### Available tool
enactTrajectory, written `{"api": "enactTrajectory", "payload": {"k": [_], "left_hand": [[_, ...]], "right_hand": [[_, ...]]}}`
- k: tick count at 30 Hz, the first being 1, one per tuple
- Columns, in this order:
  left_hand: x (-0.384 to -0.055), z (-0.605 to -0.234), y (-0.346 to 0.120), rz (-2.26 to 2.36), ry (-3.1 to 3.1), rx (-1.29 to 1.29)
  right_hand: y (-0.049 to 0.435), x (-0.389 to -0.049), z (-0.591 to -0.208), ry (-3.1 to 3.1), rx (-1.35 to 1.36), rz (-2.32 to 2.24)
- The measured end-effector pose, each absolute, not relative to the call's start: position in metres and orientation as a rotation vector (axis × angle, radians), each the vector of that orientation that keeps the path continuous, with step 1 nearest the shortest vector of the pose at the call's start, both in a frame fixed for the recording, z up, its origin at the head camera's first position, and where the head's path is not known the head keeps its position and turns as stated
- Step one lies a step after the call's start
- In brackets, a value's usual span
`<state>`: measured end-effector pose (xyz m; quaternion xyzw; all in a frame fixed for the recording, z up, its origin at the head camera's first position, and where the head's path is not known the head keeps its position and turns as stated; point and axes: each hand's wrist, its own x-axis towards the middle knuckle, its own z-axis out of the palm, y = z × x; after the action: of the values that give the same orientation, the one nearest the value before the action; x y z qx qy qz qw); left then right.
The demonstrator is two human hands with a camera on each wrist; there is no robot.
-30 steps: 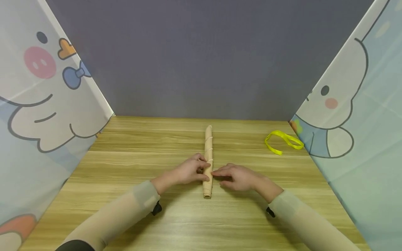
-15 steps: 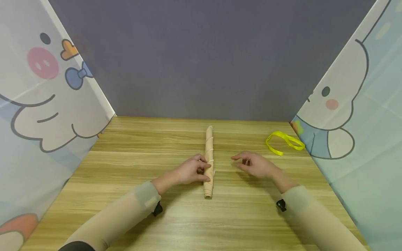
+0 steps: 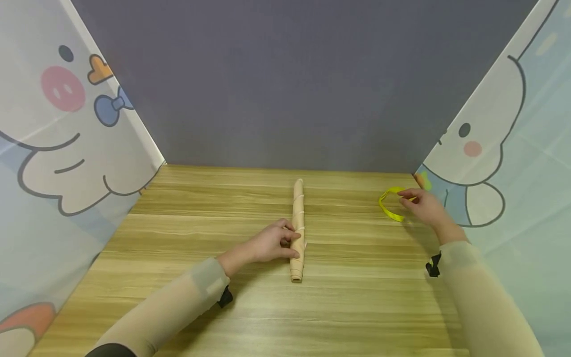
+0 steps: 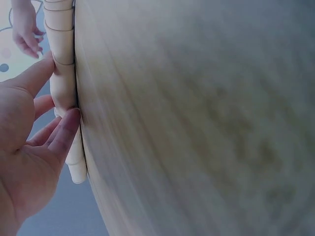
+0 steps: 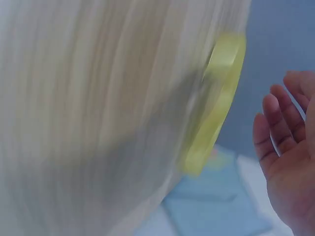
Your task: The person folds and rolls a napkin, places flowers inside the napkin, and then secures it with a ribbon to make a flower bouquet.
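On the wooden table a slim beige roll (image 3: 298,210), wound in slanting layers like rolled sheet material, points away from me. My left hand (image 3: 269,243) holds it near its closer half, thumb and fingertips on it; the left wrist view has the same roll (image 4: 63,44) under the thumb and bent fingers. At the right, my right hand (image 3: 424,206) hovers over a looped yellow ribbon (image 3: 384,206), overlapping part of it in the head view. In the right wrist view, relaxed fingers stand apart from the ribbon (image 5: 219,108), with nothing between them.
The wooden tabletop (image 3: 214,198) ends at a grey back panel (image 3: 285,89). Cartoon-printed cloth walls (image 3: 53,129) stand along both sides, the right one (image 3: 490,198) close beside my right hand. Black straps sit at both wrists.
My right hand has left the roll's side and moved right and away from me to the yellow ribbon. A small flap shows at the roll's right side. My left hand stays on the roll.
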<state>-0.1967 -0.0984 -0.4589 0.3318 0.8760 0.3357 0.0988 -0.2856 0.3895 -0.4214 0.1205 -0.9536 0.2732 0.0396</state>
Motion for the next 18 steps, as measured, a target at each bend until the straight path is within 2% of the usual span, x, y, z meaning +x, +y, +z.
{"api": "enactTrajectory", "payload": {"k": [9,18], "left_hand": [[-0.196,-0.457,-0.099,0.976,2.603,0.977],[-0.196,-0.457,-0.098,0.989,2.590,0.967]], "right_hand": [[0.453,-0.278,-0.431,-3.018,0.226,0.701],[0.465,-0.278,-0.432,-3.196,0.185,0.669]]}}
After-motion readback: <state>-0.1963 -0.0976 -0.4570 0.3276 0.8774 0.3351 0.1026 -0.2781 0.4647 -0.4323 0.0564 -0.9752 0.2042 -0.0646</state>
